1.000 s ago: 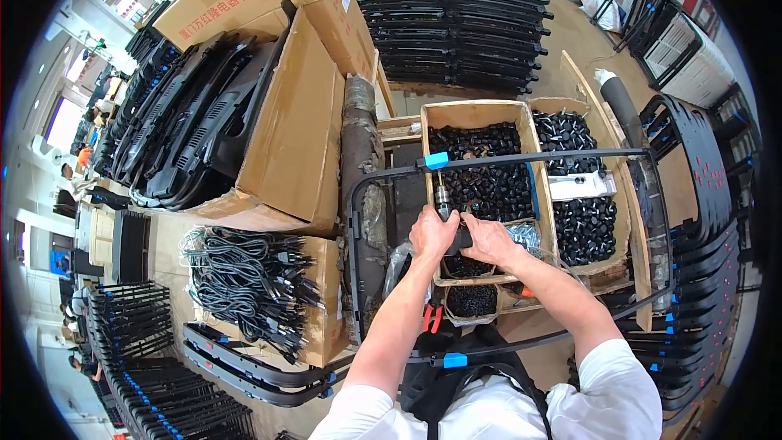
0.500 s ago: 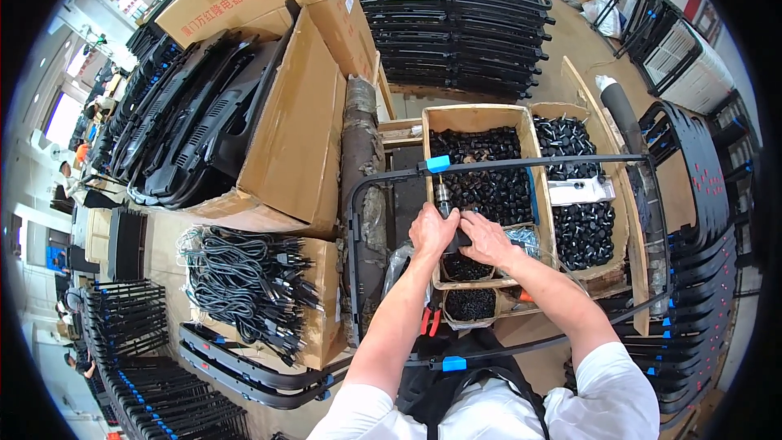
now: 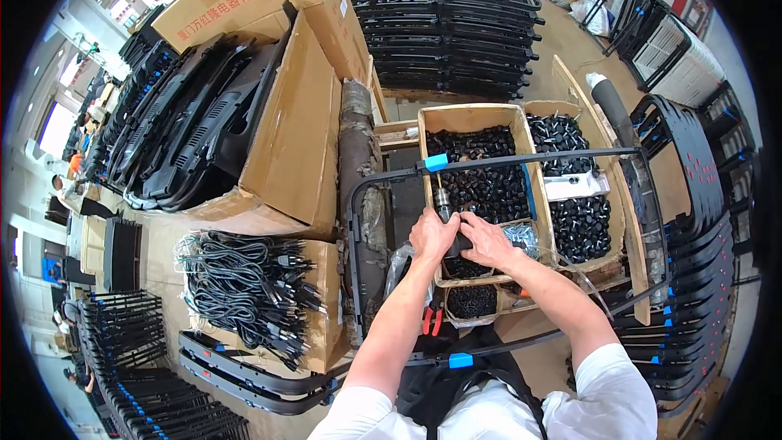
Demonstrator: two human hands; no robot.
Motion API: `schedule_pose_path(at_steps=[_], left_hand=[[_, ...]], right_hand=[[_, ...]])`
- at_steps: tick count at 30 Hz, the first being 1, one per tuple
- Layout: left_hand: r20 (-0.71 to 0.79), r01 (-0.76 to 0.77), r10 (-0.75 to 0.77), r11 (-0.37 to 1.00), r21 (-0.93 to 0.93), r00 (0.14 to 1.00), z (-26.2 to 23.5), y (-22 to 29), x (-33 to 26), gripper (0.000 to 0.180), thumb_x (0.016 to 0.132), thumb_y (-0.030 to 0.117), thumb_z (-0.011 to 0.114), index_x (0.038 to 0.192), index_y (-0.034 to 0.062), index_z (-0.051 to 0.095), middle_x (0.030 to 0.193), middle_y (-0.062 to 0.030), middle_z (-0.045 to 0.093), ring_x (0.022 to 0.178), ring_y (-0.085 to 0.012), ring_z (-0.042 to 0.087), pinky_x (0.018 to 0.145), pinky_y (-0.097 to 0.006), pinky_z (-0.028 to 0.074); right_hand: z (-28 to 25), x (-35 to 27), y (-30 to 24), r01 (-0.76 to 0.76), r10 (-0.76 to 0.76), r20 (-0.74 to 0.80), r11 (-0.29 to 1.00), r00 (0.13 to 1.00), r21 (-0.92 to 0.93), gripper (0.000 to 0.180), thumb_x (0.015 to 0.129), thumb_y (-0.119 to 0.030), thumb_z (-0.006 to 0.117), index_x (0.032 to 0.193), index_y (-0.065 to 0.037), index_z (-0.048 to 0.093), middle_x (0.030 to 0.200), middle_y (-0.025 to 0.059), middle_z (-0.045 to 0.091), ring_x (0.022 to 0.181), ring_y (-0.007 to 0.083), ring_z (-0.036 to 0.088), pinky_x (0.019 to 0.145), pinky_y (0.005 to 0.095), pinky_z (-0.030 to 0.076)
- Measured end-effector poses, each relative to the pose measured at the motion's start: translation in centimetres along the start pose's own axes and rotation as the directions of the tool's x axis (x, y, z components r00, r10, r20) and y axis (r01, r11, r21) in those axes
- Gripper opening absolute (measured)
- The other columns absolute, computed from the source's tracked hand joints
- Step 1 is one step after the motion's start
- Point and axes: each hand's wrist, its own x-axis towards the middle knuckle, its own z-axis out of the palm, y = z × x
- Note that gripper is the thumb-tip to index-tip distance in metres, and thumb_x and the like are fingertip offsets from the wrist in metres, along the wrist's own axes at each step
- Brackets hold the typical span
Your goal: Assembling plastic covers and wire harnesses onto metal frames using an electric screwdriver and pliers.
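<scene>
Both hands are closed around a power drill (image 3: 442,199). Its metal chuck and slim bit point away from me, toward the far bar of a black frame (image 3: 562,158) near a blue clip (image 3: 437,163). My left hand (image 3: 432,233) wraps the drill body from the left; my right hand (image 3: 485,239) covers its rear from the right. Most of the drill is hidden under my fingers. Whether the bit touches the bar I cannot tell. Beneath the frame, a wooden parts box (image 3: 530,135) holds black knobs (image 3: 471,143), knobs with bolts (image 3: 560,140) and small black screws (image 3: 472,302).
A carton (image 3: 297,143) of black plastic panels stands at the left, with a carton of bundled black cords (image 3: 248,289) nearer me. Red-handled pliers (image 3: 432,320) lie by my left forearm. Stacked black frames (image 3: 448,28) stand behind; more (image 3: 700,293) crowd the right.
My view has shifted slightly. Both hands and the drill have stayed in nearly the same place at the frame's far bar.
</scene>
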Motion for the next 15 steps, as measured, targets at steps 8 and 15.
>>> schedule_pose_path(at_steps=[8, 15], left_hand=[[-0.034, -0.038, 0.037, 0.999, -0.018, 0.999, 0.2, -0.5, -1.8, 0.065, 0.086, 0.056, 0.074, 0.107, -0.0056, 0.068, 0.103, -0.0297, 0.075, 0.102, -0.0455, 0.074, 0.09, -0.051, 0.058], [-0.032, 0.003, -0.007, 0.993, -0.118, 0.999, -1.0, -0.5, -10.9, 0.069, 0.088, 0.06, 0.072, 0.108, -0.0056, 0.067, 0.109, -0.0324, 0.073, 0.106, -0.0454, 0.072, 0.093, -0.051, 0.055]], right_hand=[[-0.1, -1.5, -0.8, 0.012, -0.011, 0.018, 1.0, 1.0, -0.019, 0.057, 0.077, -0.021, 0.083, 0.126, -0.002, 0.061, 0.142, 0.0141, 0.051, 0.128, 0.0377, 0.059, 0.1, 0.0495, 0.056], [-1.5, -9.1, -6.8, -0.007, 0.005, -0.037, 0.999, 0.999, -0.049, 0.069, 0.077, -0.018, 0.084, 0.137, -0.002, 0.054, 0.138, 0.0166, 0.05, 0.126, 0.0387, 0.059, 0.097, 0.0491, 0.056]])
